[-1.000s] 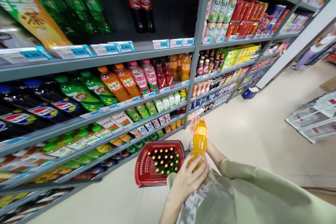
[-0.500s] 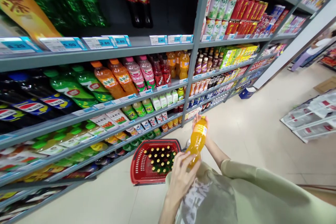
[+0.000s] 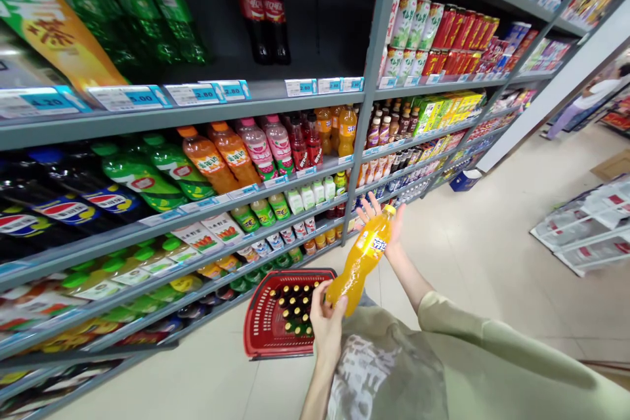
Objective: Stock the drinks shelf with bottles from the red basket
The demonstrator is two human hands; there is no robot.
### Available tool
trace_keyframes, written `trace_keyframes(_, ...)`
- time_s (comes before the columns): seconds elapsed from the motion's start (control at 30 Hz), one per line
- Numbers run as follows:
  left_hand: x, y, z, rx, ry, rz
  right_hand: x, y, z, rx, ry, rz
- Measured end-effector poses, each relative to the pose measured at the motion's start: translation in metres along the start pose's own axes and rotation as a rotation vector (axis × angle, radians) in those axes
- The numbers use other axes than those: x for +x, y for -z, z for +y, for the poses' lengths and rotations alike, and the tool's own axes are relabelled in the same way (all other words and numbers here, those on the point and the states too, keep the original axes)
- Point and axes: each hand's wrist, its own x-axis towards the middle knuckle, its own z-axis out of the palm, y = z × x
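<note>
A large bottle of orange soda (image 3: 361, 262) with a yellow cap lies tilted in front of my body, its cap end up and away. My left hand (image 3: 327, 325) is wrapped round its base. Behind the capped end, my right hand (image 3: 396, 236) is open with its fingers spread. The bottle's upper part lies across that palm, though I cannot tell how firmly it touches. Below on the floor stands a red shopping basket (image 3: 256, 325) with several gold-capped dark bottles (image 3: 295, 302) in it, partly hidden by my left hand.
Shelves of drinks (image 3: 236, 190) run along the left and away, with price tags on the edges. Similar orange soda bottles (image 3: 347, 131) stand on a middle shelf. A blue box (image 3: 465, 180) and wrapped packs (image 3: 590, 230) sit on the floor. A person (image 3: 585, 102) is far right.
The bottle has come closer and turned so its label faces up more. My left hand has shifted down round its base. My right hand's fingers have spread away from the bottle.
</note>
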Motion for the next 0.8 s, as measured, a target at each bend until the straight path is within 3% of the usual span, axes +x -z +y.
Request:
trace_keyframes(0.13,-0.001,-0.001,-0.002,-0.223,0.304,-0.082,0.003,-0.011,0.000,-0.032,-0.046,-0.017)
trace_keyframes(0.33,-0.003,-0.003,0.002,-0.302,0.518,-0.090,0.006,-0.009,0.002,-0.069,-0.088,-0.063)
trace_keyframes(0.6,-0.007,-0.006,0.011,-0.310,0.539,-0.032,0.003,-0.011,0.010,-0.099,-0.106,-0.030)
trace_keyframes(0.8,-0.009,-0.003,-0.002,-0.268,0.491,-0.059,0.005,-0.009,0.011,-0.135,-0.077,-0.065)
